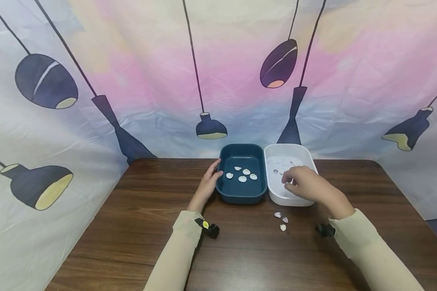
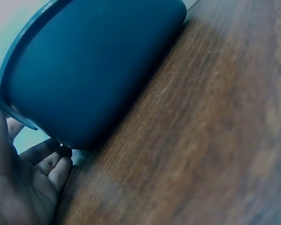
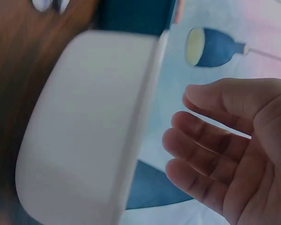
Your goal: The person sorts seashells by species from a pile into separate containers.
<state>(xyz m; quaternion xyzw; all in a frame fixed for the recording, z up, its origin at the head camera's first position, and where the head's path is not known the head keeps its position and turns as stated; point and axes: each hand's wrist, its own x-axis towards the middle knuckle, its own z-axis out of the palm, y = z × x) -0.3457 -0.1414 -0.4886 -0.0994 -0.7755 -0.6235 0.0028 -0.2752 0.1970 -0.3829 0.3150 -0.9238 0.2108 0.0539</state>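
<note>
My left hand (image 1: 206,185) rests against the left side of a dark teal tray (image 1: 242,199), its thumb and a finger at the rim. In the left wrist view, the lower fingers (image 2: 51,164) lie by the tray's bottom corner. Several white seashells (image 1: 242,179) lie spread over the teal tray's floor. Above the white tray (image 1: 289,201) hovers my right hand (image 1: 307,184), fingers loosely bent. The right wrist view shows nothing between that hand's thumb and fingers (image 3: 192,180). A few small shells (image 1: 275,171) show inside the white tray, partly hidden by the hand.
Three shells (image 1: 285,220) lie on the brown wooden table (image 1: 247,258) in front of the white tray. The trays stand side by side near the table's back edge. Behind them hangs a cloth backdrop (image 1: 167,81) printed with lamps.
</note>
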